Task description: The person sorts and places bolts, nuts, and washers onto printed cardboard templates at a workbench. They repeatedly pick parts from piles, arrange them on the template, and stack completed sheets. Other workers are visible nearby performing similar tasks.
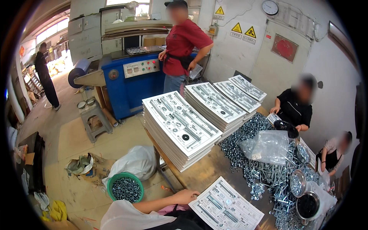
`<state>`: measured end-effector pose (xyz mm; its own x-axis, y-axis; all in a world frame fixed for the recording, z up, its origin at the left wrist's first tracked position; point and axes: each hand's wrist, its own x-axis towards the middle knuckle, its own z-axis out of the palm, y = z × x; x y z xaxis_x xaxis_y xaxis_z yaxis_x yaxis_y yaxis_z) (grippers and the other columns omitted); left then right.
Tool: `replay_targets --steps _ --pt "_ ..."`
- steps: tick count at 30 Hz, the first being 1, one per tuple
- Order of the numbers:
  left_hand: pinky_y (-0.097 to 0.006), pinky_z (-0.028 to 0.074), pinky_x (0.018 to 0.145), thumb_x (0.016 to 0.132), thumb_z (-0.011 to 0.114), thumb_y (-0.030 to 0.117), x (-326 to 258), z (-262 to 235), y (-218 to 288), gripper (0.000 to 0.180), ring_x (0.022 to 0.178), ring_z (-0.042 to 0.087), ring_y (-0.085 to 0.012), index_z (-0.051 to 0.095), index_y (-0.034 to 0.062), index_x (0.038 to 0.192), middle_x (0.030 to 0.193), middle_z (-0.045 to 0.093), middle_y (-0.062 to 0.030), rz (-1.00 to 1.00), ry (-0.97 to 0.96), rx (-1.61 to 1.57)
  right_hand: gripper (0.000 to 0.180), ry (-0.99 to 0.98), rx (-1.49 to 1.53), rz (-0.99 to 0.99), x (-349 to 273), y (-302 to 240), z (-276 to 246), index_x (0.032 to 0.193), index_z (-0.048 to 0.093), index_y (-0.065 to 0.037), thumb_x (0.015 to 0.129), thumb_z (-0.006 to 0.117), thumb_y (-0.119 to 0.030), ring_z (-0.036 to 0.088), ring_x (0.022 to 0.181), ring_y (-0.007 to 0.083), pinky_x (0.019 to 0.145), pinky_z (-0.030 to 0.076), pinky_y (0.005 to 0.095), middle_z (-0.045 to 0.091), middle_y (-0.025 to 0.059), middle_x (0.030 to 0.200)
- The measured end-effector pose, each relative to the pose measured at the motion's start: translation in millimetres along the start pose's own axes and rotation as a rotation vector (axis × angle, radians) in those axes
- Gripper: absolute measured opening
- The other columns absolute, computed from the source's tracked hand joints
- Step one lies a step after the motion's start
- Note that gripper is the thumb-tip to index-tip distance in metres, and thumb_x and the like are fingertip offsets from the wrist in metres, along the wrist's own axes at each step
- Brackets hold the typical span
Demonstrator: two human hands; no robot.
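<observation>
A white printed card (226,203) lies tilted in front of me at the table's near edge, with bolts, washers and other hardware set out over its printed drawings. My left hand (186,196) is closed on its left edge. Only a sliver of my right hand (258,227) shows, by the card's lower right corner; its fingers are hidden. Beyond the card, a tall stack of similar cards (180,124) stands at the table's left side, with more card stacks (218,101) behind it. A large heap of loose bolts and nuts (264,176) spreads to the right.
Plastic bags (268,145) and metal bowls (308,205) sit on the heap. A green basin (124,188) of small hardware stands on the floor. A person in red (184,46) is at a blue machine (134,88); two people sit at right. A grey stool (96,122) stands left.
</observation>
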<state>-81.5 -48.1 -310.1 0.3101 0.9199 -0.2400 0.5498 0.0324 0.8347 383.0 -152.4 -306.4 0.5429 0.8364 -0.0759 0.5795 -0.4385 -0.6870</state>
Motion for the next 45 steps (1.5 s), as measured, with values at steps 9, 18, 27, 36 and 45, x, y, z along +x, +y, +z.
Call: replay_targets --steps 9,18,27,36,45 --pt "-0.047 0.051 0.089 0.094 0.053 0.029 -0.2 -2.2 6.3 0.037 0.103 0.066 -0.0372 0.064 0.0168 0.127 0.112 0.069 -0.0177 -0.017 0.023 0.184 0.034 -0.027 -0.017 -0.068 3.8 -10.6 0.9 0.126 0.064 -0.002 0.097 0.049 -0.009 0.042 0.137 0.0333 0.11 0.037 0.0387 0.049 0.0184 0.147" --pt "-0.044 0.052 0.085 0.096 0.053 0.035 33.4 -29.5 44.9 0.036 0.101 0.066 -0.0355 0.067 0.0125 0.12 0.106 0.071 -0.0161 -0.047 -0.022 0.185 0.029 0.224 0.166 -0.105 24.0 24.4 10.0 0.121 0.065 -0.001 0.097 0.05 -0.003 0.055 0.1 0.0207 0.081 0.046 0.0303 0.061 0.011 0.113" --pt "-0.052 0.051 0.085 0.095 0.052 0.03 84.7 1.8 -3.3 0.03 0.098 0.066 -0.0414 0.068 0.0069 0.106 0.105 0.069 -0.0222 -0.073 0.184 0.341 0.034 0.103 0.043 -0.156 -11.9 -20.1 -14.4 0.127 0.064 0.0 0.095 0.052 -0.004 0.04 0.14 0.0319 0.111 0.037 0.0366 0.046 0.0188 0.15" --pt "-0.052 0.048 0.091 0.095 0.055 0.023 69.7 22.0 21.0 0.03 0.107 0.061 -0.0435 0.062 -0.0023 0.109 0.114 0.062 -0.0267 -0.072 0.2 0.226 0.038 -0.059 0.102 0.012 10.3 11.8 -0.3 0.129 0.063 0.001 0.091 0.062 -0.006 0.061 0.112 0.0297 0.1 0.044 0.0374 0.066 0.0193 0.126" --pt "-0.05 0.049 0.09 0.095 0.052 0.023 86.0 18.7 -1.8 0.028 0.105 0.063 -0.0403 0.066 0.0026 0.109 0.113 0.065 -0.022 0.001 0.147 0.095 0.032 -0.058 0.093 0.004 18.4 27.5 1.4 0.125 0.064 0.002 0.094 0.058 -0.005 0.065 0.102 0.0228 0.088 0.05 0.0328 0.068 0.0168 0.116"
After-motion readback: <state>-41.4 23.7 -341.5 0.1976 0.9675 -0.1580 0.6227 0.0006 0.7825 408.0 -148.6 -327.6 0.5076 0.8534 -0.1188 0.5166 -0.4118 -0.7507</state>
